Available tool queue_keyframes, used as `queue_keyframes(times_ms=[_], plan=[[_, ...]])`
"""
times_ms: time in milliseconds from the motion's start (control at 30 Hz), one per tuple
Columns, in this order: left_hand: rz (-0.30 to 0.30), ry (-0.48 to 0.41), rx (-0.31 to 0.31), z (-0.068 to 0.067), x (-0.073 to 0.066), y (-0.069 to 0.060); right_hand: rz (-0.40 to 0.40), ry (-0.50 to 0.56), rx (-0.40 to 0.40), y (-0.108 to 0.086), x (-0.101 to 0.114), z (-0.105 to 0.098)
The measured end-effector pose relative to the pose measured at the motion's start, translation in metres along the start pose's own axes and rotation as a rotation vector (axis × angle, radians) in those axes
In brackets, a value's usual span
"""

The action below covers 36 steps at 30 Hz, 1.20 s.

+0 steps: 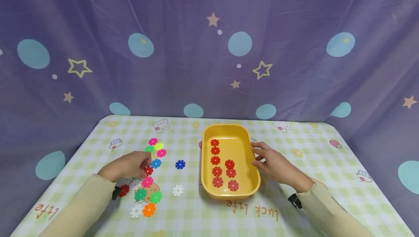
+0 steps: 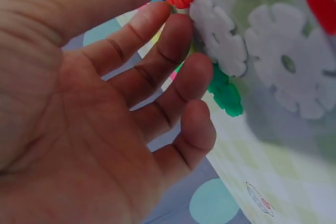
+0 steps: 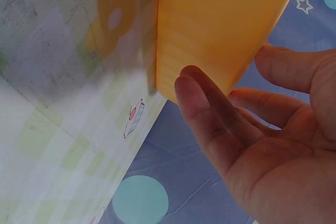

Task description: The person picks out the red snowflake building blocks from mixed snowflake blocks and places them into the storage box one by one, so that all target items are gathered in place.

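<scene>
My left hand (image 1: pixel 129 166) reaches down among the loose notched snowflake discs on the left of the table. Its thumb and index finger pinch at a red disc (image 1: pixel 148 170), partly covered by the fingers. In the left wrist view the other fingers (image 2: pixel 173 87) are loosely bent beside white discs (image 2: pixel 286 59). My right hand (image 1: pixel 273 162) rests its fingertips on the right side of a yellow tray (image 1: pixel 245 135). Those fingers (image 3: pixel 197 98) look relaxed against the tray's outer wall in the right wrist view. Red discs (image 1: pixel 215 160) lie inside the tray in two columns.
Between the loose discs and the tray lie a dark blue disc (image 1: pixel 180 164) and a white disc (image 1: pixel 178 190). Green, pink and orange discs (image 1: pixel 149 209) surround the left hand. A checked cloth (image 1: pixel 294 208) covers the table; a purple curtain (image 1: pixel 196 84) hangs behind it.
</scene>
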<state>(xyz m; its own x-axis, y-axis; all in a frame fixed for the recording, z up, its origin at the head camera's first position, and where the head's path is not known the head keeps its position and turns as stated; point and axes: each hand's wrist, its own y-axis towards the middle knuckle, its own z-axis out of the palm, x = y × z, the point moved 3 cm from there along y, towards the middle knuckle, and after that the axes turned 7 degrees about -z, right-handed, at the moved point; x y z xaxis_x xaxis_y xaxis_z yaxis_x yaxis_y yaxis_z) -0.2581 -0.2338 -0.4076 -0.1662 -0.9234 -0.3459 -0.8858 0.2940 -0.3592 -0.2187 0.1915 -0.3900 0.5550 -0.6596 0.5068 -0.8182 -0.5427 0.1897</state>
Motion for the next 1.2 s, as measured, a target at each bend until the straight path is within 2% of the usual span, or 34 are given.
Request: queue_keyframes(times_ms=[300,533,833,933,1100,1200], plan=[[0.008,-0.005,0.006,0.004,-0.001,0.005,-0.008,0.001,-0.008,-0.001,-0.001,0.002],[0.038,-0.047,0.042,0.004,-0.003,0.001,-0.021,0.002,-0.009,-0.001,-0.001,0.002],[0.158,-0.047,0.080,0.002,-0.005,-0.005,-0.018,0.003,-0.008,-0.001,-0.001,0.001],[0.148,-0.045,0.066,0.002,-0.005,-0.006,-0.022,0.003,-0.010,0.000,-0.001,0.001],[0.098,-0.042,0.020,0.000,-0.006,-0.006,-0.015,0.007,-0.011,0.000,0.000,0.001],[0.108,-0.026,-0.010,-0.002,-0.008,-0.006,-0.013,0.009,-0.011,0.000,0.000,0.000]])
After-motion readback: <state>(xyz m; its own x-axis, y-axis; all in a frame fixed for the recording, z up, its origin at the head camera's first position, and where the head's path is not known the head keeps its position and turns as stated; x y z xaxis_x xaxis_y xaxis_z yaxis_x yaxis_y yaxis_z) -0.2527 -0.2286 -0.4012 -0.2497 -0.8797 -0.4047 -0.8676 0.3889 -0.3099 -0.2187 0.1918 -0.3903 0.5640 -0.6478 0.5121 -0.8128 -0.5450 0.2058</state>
